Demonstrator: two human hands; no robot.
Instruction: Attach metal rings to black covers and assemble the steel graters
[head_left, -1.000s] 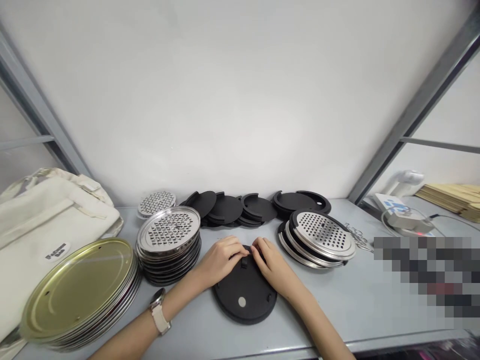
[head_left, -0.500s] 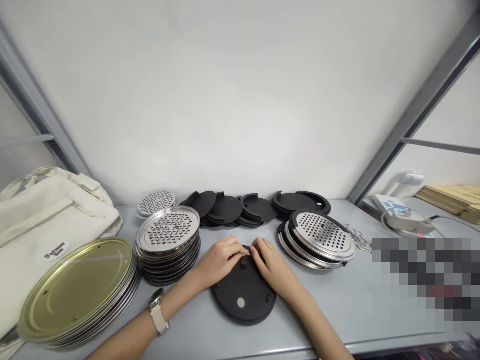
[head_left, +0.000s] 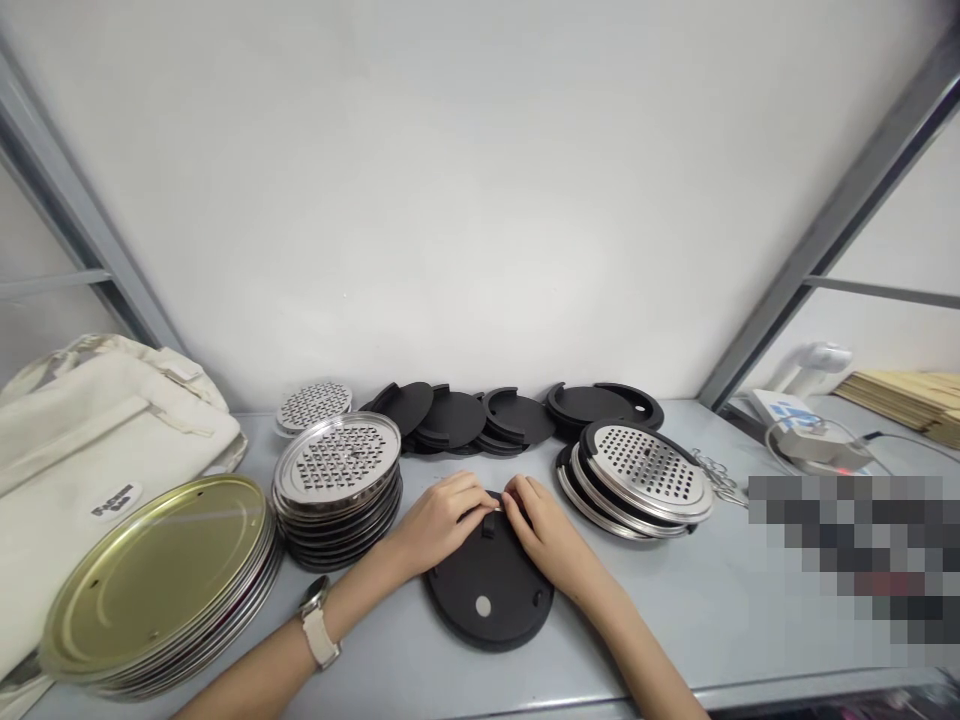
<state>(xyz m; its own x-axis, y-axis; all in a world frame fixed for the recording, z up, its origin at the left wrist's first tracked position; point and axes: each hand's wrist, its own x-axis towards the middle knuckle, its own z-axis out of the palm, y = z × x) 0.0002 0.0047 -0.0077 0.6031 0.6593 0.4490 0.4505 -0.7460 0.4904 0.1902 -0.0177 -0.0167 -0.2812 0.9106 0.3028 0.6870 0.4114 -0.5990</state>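
A black round disc (head_left: 491,580) lies flat on the table in front of me, with a pale round spot near its front and small raised black tabs. At its far edge my left hand (head_left: 450,515) is closed, thumb and fingertips pinched together. My right hand (head_left: 536,525) rests on the far right rim, its fingers bent and closed close to the left fingertips. Between the two sets of fingertips shows a tiny bright bit, too small to name. The fingers hide most of the disc's far edge.
To the left stand a stack of grater discs (head_left: 341,465) and a pile of gold-coloured metal lids (head_left: 165,575), with a cream bag (head_left: 112,430) behind. More black discs (head_left: 450,418) line the wall. Perforated discs (head_left: 649,470) are piled right, near metal rings (head_left: 716,475).
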